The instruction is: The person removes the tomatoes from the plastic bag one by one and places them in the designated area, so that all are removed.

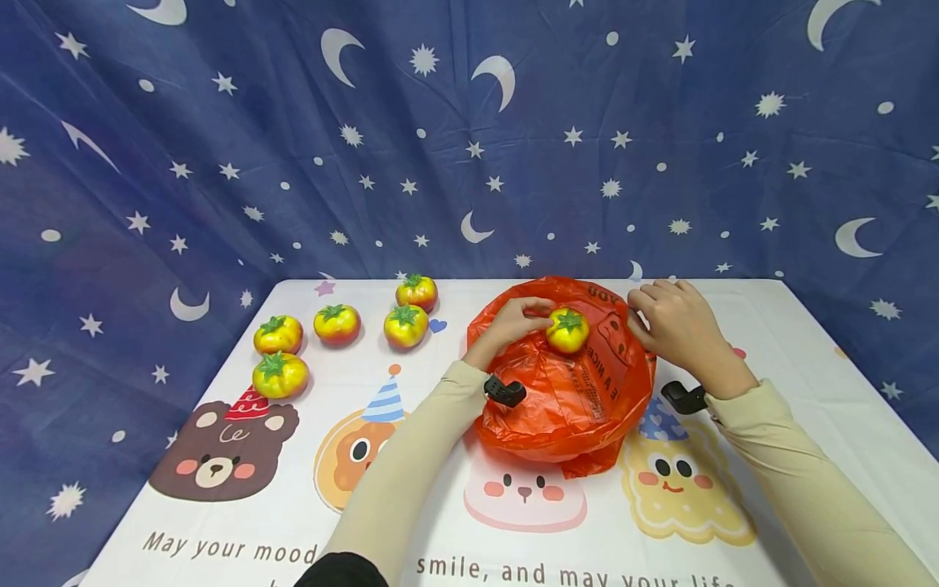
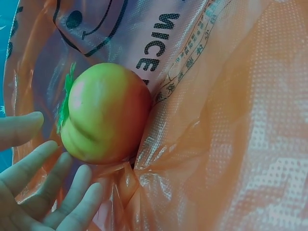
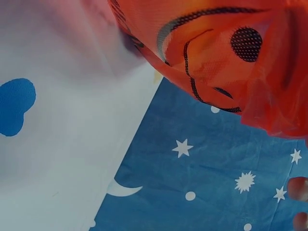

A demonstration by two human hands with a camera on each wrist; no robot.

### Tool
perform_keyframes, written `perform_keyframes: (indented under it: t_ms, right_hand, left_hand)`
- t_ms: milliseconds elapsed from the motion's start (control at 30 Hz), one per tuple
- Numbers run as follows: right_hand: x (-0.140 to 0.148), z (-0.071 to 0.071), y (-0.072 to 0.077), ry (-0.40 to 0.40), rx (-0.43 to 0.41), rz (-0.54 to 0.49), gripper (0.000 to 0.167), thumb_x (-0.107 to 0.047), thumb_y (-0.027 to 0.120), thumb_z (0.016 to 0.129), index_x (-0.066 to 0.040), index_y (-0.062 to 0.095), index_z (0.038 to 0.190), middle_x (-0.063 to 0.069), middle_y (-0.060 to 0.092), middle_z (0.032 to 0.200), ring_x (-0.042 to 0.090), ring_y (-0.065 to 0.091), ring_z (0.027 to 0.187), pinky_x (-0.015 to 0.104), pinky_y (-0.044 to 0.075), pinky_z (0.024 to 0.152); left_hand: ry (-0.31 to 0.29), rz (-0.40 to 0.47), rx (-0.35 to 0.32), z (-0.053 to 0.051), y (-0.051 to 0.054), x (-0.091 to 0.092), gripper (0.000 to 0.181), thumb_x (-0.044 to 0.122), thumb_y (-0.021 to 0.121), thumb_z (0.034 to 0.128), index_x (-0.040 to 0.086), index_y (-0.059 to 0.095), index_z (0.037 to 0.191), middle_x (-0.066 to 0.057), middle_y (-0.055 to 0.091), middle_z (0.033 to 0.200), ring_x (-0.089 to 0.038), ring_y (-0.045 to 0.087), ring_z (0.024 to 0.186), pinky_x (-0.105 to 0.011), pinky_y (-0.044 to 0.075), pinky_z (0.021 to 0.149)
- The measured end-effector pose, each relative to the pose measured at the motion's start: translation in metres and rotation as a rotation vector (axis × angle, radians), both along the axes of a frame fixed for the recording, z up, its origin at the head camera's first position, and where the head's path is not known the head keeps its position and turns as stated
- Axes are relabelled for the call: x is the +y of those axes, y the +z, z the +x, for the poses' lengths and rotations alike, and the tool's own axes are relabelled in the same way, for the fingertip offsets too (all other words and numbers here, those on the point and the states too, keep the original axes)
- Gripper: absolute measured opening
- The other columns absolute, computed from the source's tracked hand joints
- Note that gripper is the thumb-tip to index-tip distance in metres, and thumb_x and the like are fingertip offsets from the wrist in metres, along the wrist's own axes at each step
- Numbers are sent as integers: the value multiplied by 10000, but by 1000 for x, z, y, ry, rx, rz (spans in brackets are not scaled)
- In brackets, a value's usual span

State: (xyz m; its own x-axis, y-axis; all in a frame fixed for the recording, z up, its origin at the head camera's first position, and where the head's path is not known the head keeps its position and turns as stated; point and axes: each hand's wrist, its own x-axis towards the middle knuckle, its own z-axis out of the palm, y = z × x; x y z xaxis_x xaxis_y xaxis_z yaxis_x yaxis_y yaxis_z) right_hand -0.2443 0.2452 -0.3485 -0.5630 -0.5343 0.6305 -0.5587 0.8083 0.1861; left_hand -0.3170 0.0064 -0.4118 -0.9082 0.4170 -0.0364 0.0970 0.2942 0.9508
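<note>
A red plastic bag (image 1: 543, 399) with black print lies spread on the table, its mouth facing up. A yellow-red tomato (image 1: 567, 330) with a green leafy top is in the bag's mouth, against the red plastic. My left hand (image 1: 511, 324) is just to its left. In the left wrist view the fingers (image 2: 72, 197) are spread and fairly straight, beside the tomato rather than curled round it. At the bag's right rim, my right hand (image 1: 678, 326) pinches the plastic between thumb and fingers. Only fingertips (image 3: 298, 188) of that hand show in the right wrist view.
On the left of the white printed tablecloth (image 1: 411, 522) sit several more tomatoes, among them a front one (image 1: 281, 375), a middle one (image 1: 337, 324) and a rear one (image 1: 416, 292). A blue curtain (image 1: 469, 163) with moons and stars hangs behind the table.
</note>
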Motion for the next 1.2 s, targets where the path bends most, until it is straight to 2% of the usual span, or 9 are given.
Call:
perform_keyframes:
  t_ms: [233, 467, 567, 700, 800, 1000, 1200]
  right_hand:
    - [0, -1, -1, 9, 2, 0, 89, -84, 613, 766, -56, 549, 711, 88, 575, 614, 263, 497, 611, 342, 330, 543]
    - [-1, -2, -1, 12, 0, 1, 95, -80, 615, 765, -61, 541, 708, 89, 574, 614, 263, 500, 612, 332, 316, 537]
    - [-1, -2, -1, 13, 2, 0, 94, -80, 614, 764, -60, 541, 708, 90, 574, 614, 264, 497, 610, 336, 321, 537]
    - [-1, -2, -2, 19, 7, -5, 92, -79, 608, 763, -59, 539, 706, 89, 574, 611, 261, 489, 602, 341, 322, 536]
    - [-1, -3, -2, 22, 10, -7, 92, -81, 607, 764, -59, 538, 707, 89, 574, 611, 262, 491, 603, 342, 320, 535]
    - [-1, -2, -3, 18, 10, -7, 91, -82, 606, 767, -58, 539, 710, 95, 583, 621, 267, 502, 616, 349, 332, 541]
    - [0, -1, -3, 11, 5, -3, 92, -85, 605, 770, -59, 539, 711, 94, 580, 618, 272, 508, 620, 362, 357, 551]
  left_hand:
    - [41, -16, -9, 1, 0, 1, 366, 120, 645, 877, 62, 614, 1237, -147, 626, 1209, -237, 596, 1042, -343, 536, 892]
    - [70, -44, -7, 1, -1, 2, 328, 131, 651, 876, 59, 644, 1195, -143, 648, 1150, -139, 571, 905, -188, 499, 735]
    - [83, -47, 1, 2, -2, 2, 311, 128, 659, 869, 53, 656, 1171, -140, 650, 1137, -147, 576, 904, -165, 484, 712]
    - [96, -58, 16, 1, -3, 2, 300, 131, 676, 857, 50, 667, 1146, -119, 636, 1190, -188, 599, 975, -184, 511, 748]
    - [98, -57, 11, 2, -3, 2, 287, 127, 681, 853, 49, 670, 1129, -107, 616, 1231, -184, 594, 963, -229, 536, 784]
    - [85, -16, -42, 3, -4, 2, 267, 134, 694, 845, 34, 659, 1090, -127, 628, 1169, -114, 565, 830, -342, 557, 855]
    - [70, 19, -106, 3, -5, 3, 293, 139, 705, 838, 24, 618, 1093, -149, 634, 1124, -142, 589, 877, -360, 551, 885]
